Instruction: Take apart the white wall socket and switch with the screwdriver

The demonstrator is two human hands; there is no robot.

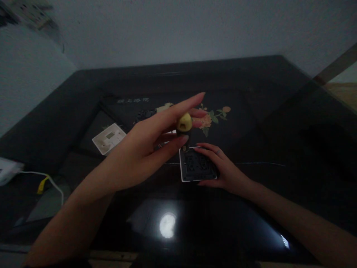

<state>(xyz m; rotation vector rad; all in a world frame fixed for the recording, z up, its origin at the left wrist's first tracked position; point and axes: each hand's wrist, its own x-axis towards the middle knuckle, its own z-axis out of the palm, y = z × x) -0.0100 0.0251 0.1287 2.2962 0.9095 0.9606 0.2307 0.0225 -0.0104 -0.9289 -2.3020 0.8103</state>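
Note:
My left hand (147,143) is closed around a screwdriver (184,123) with a yellow-and-black handle, its index finger stretched out past the handle. The screwdriver stands nearly upright over the top left corner of a square wall socket panel (198,165). The panel lies with its black back up, a white rim showing around it. My right hand (224,169) grips the panel's right side, thumb at the lower edge and fingers at the upper edge. Whether the screwdriver's tip touches a screw is hidden.
A white faceplate (109,138) lies left of my left hand. Behind that hand sits a partly hidden black part (145,114). A white box (9,171) with a white cable (54,180) is at the far left of the glossy dark table (251,208). A wall rises behind.

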